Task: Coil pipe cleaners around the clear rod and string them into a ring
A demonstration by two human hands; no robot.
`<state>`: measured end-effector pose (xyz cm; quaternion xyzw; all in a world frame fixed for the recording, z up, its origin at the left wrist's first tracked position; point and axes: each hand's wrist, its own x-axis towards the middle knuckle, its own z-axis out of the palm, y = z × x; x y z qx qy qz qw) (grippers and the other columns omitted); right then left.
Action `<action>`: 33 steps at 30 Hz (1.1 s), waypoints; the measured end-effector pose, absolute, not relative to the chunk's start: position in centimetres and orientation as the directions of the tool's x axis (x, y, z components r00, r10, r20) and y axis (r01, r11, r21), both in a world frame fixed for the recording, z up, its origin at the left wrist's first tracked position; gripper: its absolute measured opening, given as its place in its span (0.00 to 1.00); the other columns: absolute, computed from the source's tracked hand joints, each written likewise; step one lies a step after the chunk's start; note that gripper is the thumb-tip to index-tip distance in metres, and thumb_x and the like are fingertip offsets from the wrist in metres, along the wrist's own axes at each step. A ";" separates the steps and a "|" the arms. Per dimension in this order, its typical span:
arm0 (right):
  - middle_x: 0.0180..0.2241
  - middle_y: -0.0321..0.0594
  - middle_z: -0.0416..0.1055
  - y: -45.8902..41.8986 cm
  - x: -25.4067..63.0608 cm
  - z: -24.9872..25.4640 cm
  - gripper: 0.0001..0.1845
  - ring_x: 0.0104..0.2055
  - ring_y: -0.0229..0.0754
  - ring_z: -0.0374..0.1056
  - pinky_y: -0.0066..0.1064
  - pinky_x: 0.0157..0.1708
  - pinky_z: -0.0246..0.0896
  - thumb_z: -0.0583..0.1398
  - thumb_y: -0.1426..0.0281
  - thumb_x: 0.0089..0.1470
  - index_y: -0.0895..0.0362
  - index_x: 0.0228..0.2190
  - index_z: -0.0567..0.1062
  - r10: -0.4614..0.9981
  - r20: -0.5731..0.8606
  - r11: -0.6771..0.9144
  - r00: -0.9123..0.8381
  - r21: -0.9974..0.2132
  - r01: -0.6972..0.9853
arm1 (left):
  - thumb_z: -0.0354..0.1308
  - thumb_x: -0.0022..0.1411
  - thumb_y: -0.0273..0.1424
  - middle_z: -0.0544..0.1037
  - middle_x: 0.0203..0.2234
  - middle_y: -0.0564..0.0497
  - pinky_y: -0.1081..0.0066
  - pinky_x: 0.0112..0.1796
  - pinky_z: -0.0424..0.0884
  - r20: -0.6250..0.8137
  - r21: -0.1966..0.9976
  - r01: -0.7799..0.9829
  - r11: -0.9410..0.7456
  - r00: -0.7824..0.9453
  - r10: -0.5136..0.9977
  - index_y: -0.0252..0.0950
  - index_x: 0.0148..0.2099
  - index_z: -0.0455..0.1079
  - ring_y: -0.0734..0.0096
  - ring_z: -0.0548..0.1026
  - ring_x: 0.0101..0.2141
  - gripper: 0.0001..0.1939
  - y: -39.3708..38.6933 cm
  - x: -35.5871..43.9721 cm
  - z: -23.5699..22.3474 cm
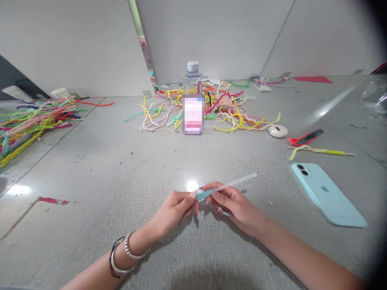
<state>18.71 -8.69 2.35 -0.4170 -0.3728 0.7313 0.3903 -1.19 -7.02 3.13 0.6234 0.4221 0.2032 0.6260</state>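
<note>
Above the grey table, a translucent white stick (238,181) slants up to the right between my hands. A light-blue pipe cleaner (204,195) is wound in a tight coil round its lower left part. My left hand (178,207) pinches the left end of the coil between thumb and fingers. With thumb and fingers closed, my right hand (234,205) grips the stick at the coil's right end. The fingers hide part of the coil and the stick's lower end.
Colourful pipe cleaners (229,106) lie tangled round a bottle (193,76) at the back; another pile (33,125) is at left. On the right are a light-blue phone (329,195), a white oval case (277,131), a red-and-black tool (306,138) and a yellow-wrapped stick (329,152).
</note>
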 end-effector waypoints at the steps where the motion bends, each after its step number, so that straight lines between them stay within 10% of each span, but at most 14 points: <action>1: 0.27 0.36 0.71 -8.6 18.7 2.3 0.19 0.25 0.34 0.57 0.28 0.25 0.48 0.67 0.54 0.48 0.53 0.37 0.80 0.880 -0.315 -0.419 -0.357 -0.868 -0.266 | 0.40 0.70 0.48 0.55 0.12 0.58 0.73 0.19 0.49 -0.294 0.952 0.247 0.180 0.574 0.764 0.34 0.25 0.66 0.79 0.52 0.15 0.30 -7.0 -1.2 3.3; 10: 0.23 0.35 0.67 -8.6 19.0 1.9 0.16 0.26 0.35 0.60 0.29 0.28 0.55 0.64 0.54 0.53 0.54 0.29 0.79 0.960 -0.121 -0.141 -0.253 -0.988 -0.064 | 0.35 0.71 0.47 0.58 0.10 0.56 0.74 0.21 0.55 -0.324 0.935 0.323 0.143 0.624 0.711 0.35 0.21 0.67 0.78 0.55 0.15 0.34 -7.4 -0.8 3.2; 16: 0.17 0.31 0.61 -9.0 18.9 1.5 0.19 0.19 0.33 0.56 0.27 0.20 0.52 0.62 0.52 0.54 0.56 0.27 0.75 0.957 -0.211 -0.217 -0.198 -0.976 -0.007 | 0.56 0.63 0.38 0.57 0.17 0.63 0.76 0.23 0.52 -0.116 0.823 0.529 -0.206 0.511 0.852 0.35 0.45 0.67 0.78 0.57 0.19 0.13 -7.4 -1.0 2.6; 20: 0.15 0.29 0.59 -8.9 19.0 0.9 0.20 0.16 0.32 0.53 0.26 0.17 0.49 0.61 0.52 0.56 0.57 0.29 0.75 0.960 -0.223 -0.227 -0.169 -0.974 -0.006 | 0.52 0.64 0.31 0.63 0.19 0.60 0.77 0.24 0.54 -0.080 0.765 0.583 -0.275 0.510 0.857 0.35 0.41 0.66 0.78 0.60 0.20 0.05 -7.4 -1.2 2.4; 33: 0.24 0.31 0.59 -8.7 19.1 1.3 0.20 0.25 0.32 0.53 0.27 0.25 0.47 0.61 0.55 0.58 0.54 0.46 0.75 0.932 -0.269 -0.317 -0.242 -0.930 -0.188 | 0.45 0.70 0.42 0.62 0.18 0.57 0.74 0.25 0.52 -0.131 0.806 0.567 -0.172 0.454 0.881 0.33 0.32 0.72 0.78 0.57 0.21 0.23 -6.9 -1.3 2.5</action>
